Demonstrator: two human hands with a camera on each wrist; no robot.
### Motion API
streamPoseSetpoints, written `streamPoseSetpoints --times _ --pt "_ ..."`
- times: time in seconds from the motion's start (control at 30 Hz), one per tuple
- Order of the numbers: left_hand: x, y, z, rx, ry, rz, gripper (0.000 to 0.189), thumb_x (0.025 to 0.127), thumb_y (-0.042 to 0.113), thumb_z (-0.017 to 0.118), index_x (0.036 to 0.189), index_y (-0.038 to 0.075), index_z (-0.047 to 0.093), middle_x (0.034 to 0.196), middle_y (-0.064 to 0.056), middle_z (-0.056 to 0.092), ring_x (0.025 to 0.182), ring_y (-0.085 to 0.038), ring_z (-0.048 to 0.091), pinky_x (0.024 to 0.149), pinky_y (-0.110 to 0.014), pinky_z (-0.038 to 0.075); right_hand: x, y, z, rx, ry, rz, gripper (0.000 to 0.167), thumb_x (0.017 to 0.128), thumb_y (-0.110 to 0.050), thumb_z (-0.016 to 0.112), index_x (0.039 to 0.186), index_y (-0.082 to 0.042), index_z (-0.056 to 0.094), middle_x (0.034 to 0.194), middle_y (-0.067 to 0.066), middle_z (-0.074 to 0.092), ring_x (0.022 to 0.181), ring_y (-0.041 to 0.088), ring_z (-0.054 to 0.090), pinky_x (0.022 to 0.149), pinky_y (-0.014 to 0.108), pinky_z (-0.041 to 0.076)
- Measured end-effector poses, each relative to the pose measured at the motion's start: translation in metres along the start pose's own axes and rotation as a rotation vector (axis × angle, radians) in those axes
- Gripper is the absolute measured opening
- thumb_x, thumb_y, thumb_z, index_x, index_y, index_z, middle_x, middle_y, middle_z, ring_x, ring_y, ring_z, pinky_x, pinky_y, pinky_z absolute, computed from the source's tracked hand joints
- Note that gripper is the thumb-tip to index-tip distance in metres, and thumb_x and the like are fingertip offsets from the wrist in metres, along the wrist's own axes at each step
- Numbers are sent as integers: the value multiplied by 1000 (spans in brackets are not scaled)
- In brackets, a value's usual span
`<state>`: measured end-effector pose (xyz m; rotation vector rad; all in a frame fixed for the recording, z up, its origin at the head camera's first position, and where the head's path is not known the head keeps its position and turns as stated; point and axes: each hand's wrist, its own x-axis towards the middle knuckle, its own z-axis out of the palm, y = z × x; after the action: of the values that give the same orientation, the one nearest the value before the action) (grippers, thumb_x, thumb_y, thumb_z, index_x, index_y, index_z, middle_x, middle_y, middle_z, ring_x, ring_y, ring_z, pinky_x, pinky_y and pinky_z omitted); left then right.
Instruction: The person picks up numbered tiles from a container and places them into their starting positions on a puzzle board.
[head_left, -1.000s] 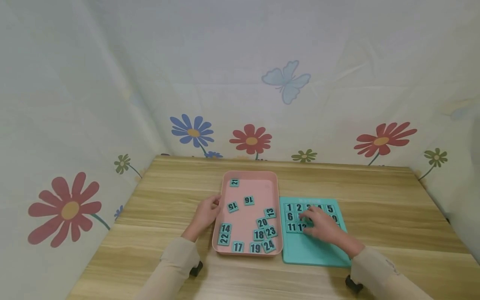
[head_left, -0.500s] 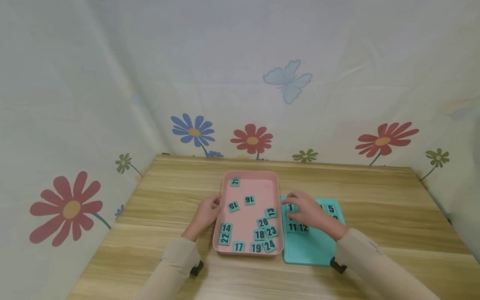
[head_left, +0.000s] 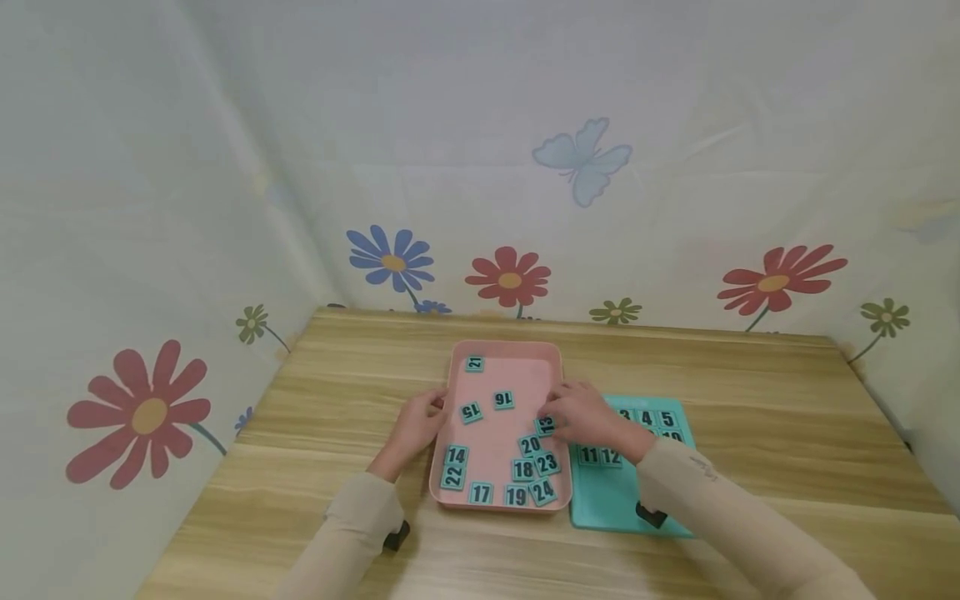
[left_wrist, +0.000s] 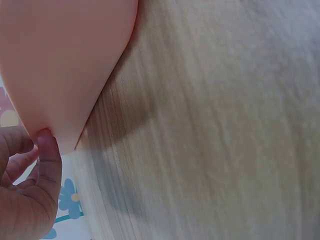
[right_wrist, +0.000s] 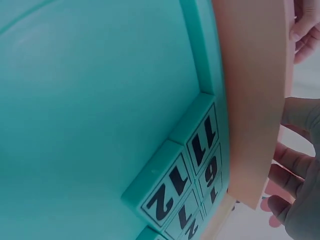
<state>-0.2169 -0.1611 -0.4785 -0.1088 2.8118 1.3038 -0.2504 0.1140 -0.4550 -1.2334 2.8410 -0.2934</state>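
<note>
My left hand [head_left: 417,423] pinches the left rim of the pink tray [head_left: 491,446]; in the left wrist view the thumb [left_wrist: 48,152] lies against the tray's outer wall. My right hand [head_left: 583,415] reaches over the tray's right rim, fingertips right at the number 13 tile [head_left: 546,426] and partly covering it. Thumb and fingers are spread apart in the right wrist view, their tips partly hidden by the tray wall. Beside the tray lies the turquoise board [head_left: 611,500], with rows of number tiles in its upper part, some hidden under my right hand and forearm.
Several loose number tiles lie in the tray, among them the 16 tile [head_left: 503,400], the 21 tile [head_left: 475,363] and the 17 tile [head_left: 481,493]. A wooden table [head_left: 360,358] carries everything. Behind it hangs a flower-printed cloth [head_left: 450,167].
My right hand has moved left from the tiles on the board, across its left edge, to the 13 tile in the tray. The left hand has stayed at the tray's rim.
</note>
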Motion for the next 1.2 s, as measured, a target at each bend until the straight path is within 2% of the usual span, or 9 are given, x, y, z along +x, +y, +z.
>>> streamPoseSetpoints --times 0.17,0.4,0.57,0.83,0.93,1.07,1.2 --pt "0 0 0 12 2 -6 39 86 8 51 124 4 49 102 -11 58 88 -19 59 72 -27 53 7 -3 3 -72 -53 9 22 71 -22 69 93 -24 69 93 -3 58 94 19 46 94 51 31" --pt "0 0 0 8 1 -4 39 85 8 51 125 3 48 102 -12 58 87 -19 60 71 -27 53 11 -4 7 -46 -125 75 26 71 -18 67 97 -23 68 97 -2 59 101 21 46 101 56 24" --pt "-1 0 0 8 3 -5 39 85 8 51 124 3 49 102 -11 58 87 -19 59 71 -27 53 13 -4 11 -16 -128 89 31 69 -11 64 98 -23 67 95 -2 60 97 20 49 98 56 28" --pt "0 0 -1 13 2 7 39 85 7 51 124 2 49 102 -12 58 87 -20 60 71 -28 53 16 -8 17 59 -98 96 37 67 -18 69 104 -16 63 76 -7 56 75 10 46 90 47 34" --pt "0 0 -1 10 2 6 39 85 7 52 124 2 49 101 -12 58 88 -20 60 72 -28 53 17 -9 19 72 -86 109 37 68 -17 68 104 -14 62 72 -7 54 73 10 45 90 46 34" --pt "-1 1 -1 7 0 13 39 85 7 52 123 1 49 102 -13 58 88 -21 60 72 -28 53 18 -11 21 58 -85 135 42 68 -20 69 108 -15 60 79 -7 53 75 10 45 91 45 34" --pt "-2 1 -1 13 6 26 38 85 6 52 123 1 49 102 -14 58 88 -22 60 72 -29 53 19 -12 22 61 -75 148 42 67 -19 70 108 -18 61 82 -6 51 75 11 41 85 42 35"
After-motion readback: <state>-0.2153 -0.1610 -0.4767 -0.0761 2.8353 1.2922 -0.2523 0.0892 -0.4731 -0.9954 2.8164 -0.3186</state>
